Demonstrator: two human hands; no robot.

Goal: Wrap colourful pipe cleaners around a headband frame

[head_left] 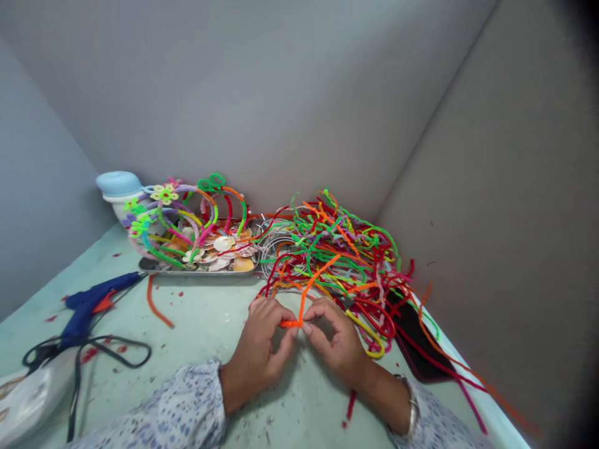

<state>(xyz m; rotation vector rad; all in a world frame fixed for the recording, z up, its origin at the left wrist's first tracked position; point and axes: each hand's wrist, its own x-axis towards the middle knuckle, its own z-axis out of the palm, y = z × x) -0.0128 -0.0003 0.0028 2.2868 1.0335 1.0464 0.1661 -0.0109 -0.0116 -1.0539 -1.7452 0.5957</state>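
My left hand (262,349) and my right hand (337,340) meet low in the middle of the pale green table (201,330). Fingertips of both pinch a bent orange pipe cleaner (291,323), whose long end rises toward the pile. Just beyond my hands lies a tangled heap of multicoloured pipe cleaners (337,249), mostly red, green and orange. A yellow pipe cleaner (367,333) touches the outer side of my right hand. A bracelet (412,405) circles my right wrist.
A metal tray (196,269) holds seashells and pipe-cleaner headbands. Wire rings (276,246) sit beside it. A blue glue gun (88,312) and its black cord lie at left, with a dark phone (416,343) at right. Grey walls enclose the table's back and sides.
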